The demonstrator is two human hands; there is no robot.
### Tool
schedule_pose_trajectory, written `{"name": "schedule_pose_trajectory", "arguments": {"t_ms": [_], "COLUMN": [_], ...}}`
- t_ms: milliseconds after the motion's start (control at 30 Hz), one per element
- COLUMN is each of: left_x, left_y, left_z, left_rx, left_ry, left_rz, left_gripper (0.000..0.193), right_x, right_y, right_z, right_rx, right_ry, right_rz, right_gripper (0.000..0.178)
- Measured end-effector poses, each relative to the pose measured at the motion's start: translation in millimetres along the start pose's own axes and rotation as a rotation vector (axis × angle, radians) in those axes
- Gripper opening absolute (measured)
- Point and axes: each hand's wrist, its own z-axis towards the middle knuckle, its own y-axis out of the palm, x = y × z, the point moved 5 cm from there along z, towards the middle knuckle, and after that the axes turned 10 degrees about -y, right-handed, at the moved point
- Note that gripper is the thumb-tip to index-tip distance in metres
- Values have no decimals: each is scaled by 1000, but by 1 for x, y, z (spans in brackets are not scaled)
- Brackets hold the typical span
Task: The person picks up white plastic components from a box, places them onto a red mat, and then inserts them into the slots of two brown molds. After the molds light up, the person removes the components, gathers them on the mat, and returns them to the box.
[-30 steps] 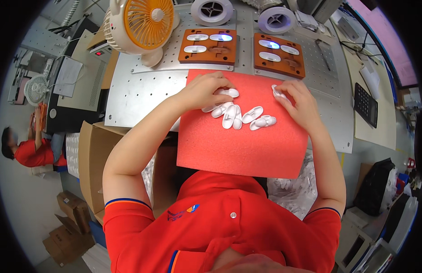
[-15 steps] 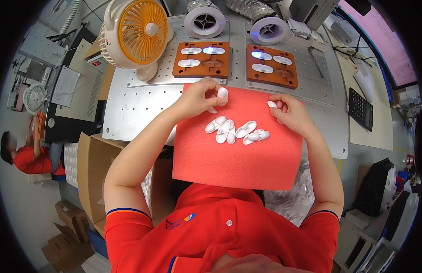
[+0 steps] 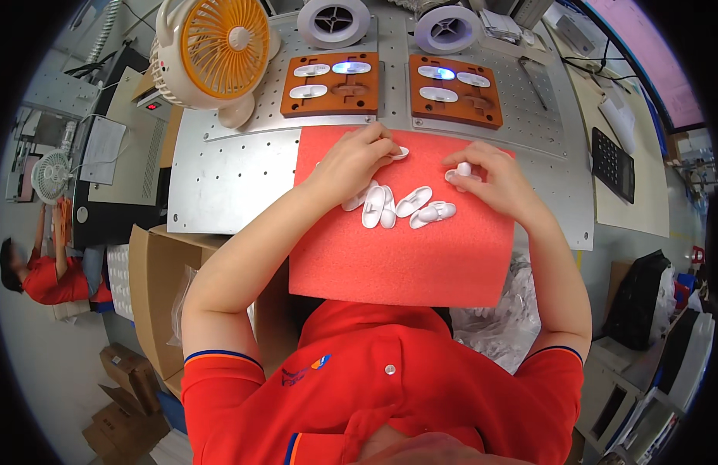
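My left hand [image 3: 356,163] is over the far left part of a red foam mat [image 3: 390,267]. Its fingers are closed in a pinch, and a small white oval plastic part [image 3: 401,153] sticks out at the fingertips. Toward the mat's far right, my right hand [image 3: 494,180] pinches another small white plastic part [image 3: 460,170] between thumb and fingers. Several loose white oval parts [image 3: 413,201] lie in a loose row between the hands and slightly nearer to me. Some are partly covered by my left hand.
Beyond the mat, a left orange fixture block [image 3: 328,105] and a right orange fixture block [image 3: 452,115] hold white oval parts, some lit blue. A fan [image 3: 239,39] stands far left. Two round duct nozzles [image 3: 445,29] are behind the blocks. A calculator [image 3: 611,164] lies right.
My left hand has shifted right and nearer over the mat, and its white part now lies flatter. My right hand has turned slightly, still pinching a white part. The whole view has tilted slightly.
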Motion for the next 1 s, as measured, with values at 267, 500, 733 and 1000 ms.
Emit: {"name": "schedule_pose_trajectory", "arguments": {"t_ms": [267,500,733,1000], "left_x": [2,1,-38,-40], "left_y": [-3,-8,-20,-17], "left_z": [-2,8,45,39], "left_rx": [-4,11,314,213], "left_ry": [-37,23,-43,-79], "left_rz": [-74,-12,632,796], "left_gripper": [11,10,27,22], "right_x": [49,37,65,59], "right_y": [-15,-16,-33,-12], "right_z": [-24,-29,41,43], "right_rx": [268,199,487,347], "right_ry": [114,-297,-134,-161], "right_rz": [535,-413,-401,-907], "right_gripper": [28,19,16,36]}}
